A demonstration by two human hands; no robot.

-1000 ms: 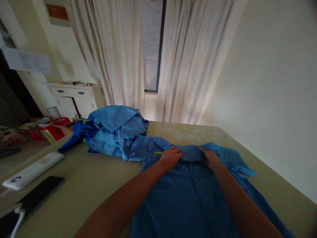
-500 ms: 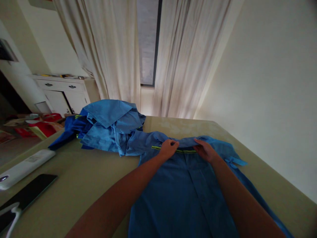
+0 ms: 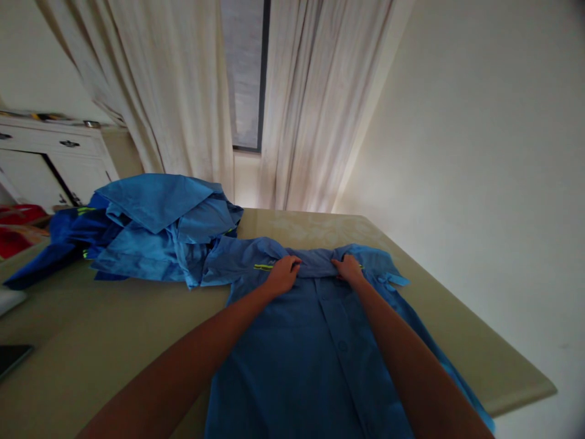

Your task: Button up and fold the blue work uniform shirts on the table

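Note:
A blue buttoned shirt (image 3: 315, 347) with thin yellow-green trim lies flat, front up, on the beige table (image 3: 114, 323). My left hand (image 3: 283, 274) grips the left end of its collar (image 3: 315, 263), fingers curled over the cloth. My right hand (image 3: 350, 270) pinches the right end of the same collar. Both forearms stretch out over the shirt's body. One sleeve trails off to the right, ending at a cuff (image 3: 395, 279).
A heap of more blue garments (image 3: 150, 228) lies on the table's far left, touching the shirt's shoulder. A dark phone (image 3: 11, 358) sits at the left edge. White drawers (image 3: 50, 158) and cream curtains (image 3: 192, 103) stand behind; a bare wall is on the right.
The camera has swung right, shifting everything leftward in view. Both hands have stayed on the collar and drawn slightly closer together; the yellow-green stripe under it, seen half a second ago, is covered again.

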